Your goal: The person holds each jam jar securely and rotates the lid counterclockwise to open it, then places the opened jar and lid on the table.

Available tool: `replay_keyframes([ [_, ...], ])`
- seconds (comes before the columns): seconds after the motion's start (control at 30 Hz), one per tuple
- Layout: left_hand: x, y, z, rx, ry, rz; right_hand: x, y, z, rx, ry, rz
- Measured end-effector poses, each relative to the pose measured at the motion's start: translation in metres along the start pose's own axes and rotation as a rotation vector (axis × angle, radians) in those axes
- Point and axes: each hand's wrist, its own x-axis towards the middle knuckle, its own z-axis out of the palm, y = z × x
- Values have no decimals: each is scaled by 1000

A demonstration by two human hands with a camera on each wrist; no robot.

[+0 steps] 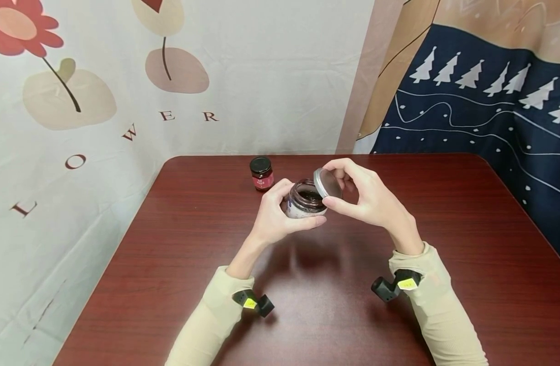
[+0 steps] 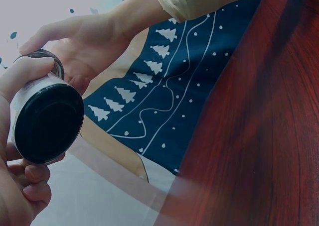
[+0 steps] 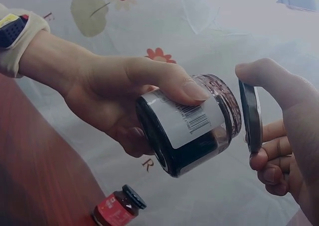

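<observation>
My left hand grips a glass jar with dark contents and a white barcoded label, its thumb across the label. The jar is held above the table, tilted, with its mouth toward my right hand. In my right hand a round silver-rimmed lid is pinched at the edge between thumb and fingers. The lid stands on edge beside the uncovered mouth; in the right wrist view a narrow gap separates them. The left wrist view shows the jar's dark base.
A smaller jar with a black lid and red label stands upright near the table's back edge, left of the held jar. The reddish-brown table extends around both forearms. Printed cloths hang behind it.
</observation>
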Motion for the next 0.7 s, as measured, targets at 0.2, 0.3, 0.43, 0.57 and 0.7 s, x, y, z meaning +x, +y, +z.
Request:
replay_keyframes([
  [0.2, 1, -2, 0, 21, 27, -2, -1, 1, -2, 8, 11, 18],
  [0.3, 1, -4, -1, 29, 37, -1, -1, 2, -3, 8, 12, 28],
  [0.43, 1, -5, -1, 26, 44, -6, -2, 3, -3, 18, 12, 43],
  [0.57, 1, -5, -2, 13, 46, -17, -3, 4, -4, 28, 13, 57],
  [0.7, 1, -6, -2, 15, 51, -25, -4, 5, -4, 29, 14, 67],
])
